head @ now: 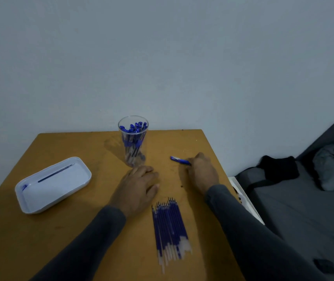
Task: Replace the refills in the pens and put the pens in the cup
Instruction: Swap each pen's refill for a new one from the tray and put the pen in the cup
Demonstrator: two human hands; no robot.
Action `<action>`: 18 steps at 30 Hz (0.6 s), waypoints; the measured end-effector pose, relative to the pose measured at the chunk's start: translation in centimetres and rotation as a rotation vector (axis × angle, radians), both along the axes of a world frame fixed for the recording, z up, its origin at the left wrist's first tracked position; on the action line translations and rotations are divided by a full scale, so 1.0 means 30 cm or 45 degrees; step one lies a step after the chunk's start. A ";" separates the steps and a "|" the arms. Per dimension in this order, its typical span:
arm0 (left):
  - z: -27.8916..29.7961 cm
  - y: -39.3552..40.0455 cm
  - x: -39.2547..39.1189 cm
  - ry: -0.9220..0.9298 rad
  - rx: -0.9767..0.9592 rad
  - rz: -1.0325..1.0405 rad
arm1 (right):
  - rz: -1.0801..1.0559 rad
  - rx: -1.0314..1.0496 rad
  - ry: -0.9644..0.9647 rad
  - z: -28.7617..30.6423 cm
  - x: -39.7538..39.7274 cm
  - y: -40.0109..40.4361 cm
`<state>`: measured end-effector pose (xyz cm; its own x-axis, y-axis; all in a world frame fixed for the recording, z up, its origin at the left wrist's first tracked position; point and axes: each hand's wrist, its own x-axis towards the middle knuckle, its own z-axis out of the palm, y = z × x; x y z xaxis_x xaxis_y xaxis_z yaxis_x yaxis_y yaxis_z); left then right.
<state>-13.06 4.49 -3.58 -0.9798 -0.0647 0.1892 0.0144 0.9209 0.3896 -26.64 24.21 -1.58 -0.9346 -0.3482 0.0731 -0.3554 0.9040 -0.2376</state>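
A clear cup (134,142) holding several blue-capped pens stands at the back of the wooden table (60,230). My right hand (202,171) grips one blue pen (179,160) to the right of the cup, its capped end pointing left just above the table. My left hand (137,187) rests flat on the table in front of the cup, fingers relaxed and holding nothing. A bundle of several blue refills (169,228) lies near the front, between my forearms.
A white tray (30,201) on the left holds one thin dark refill (55,173) and a small blue piece (24,187). The table's right edge borders grey bedding (296,203) and a black cloth (277,167). A wall stands behind.
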 end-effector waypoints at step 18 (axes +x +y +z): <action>0.023 -0.017 0.168 0.154 0.540 0.162 | 0.293 -0.797 -0.595 0.184 0.342 -0.107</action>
<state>-8.02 3.99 -2.89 -0.9316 -0.2792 0.2327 -0.0196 0.6779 0.7349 -16.38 21.00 3.94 -0.8265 -0.5595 -0.0621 -0.2553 0.4709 -0.8445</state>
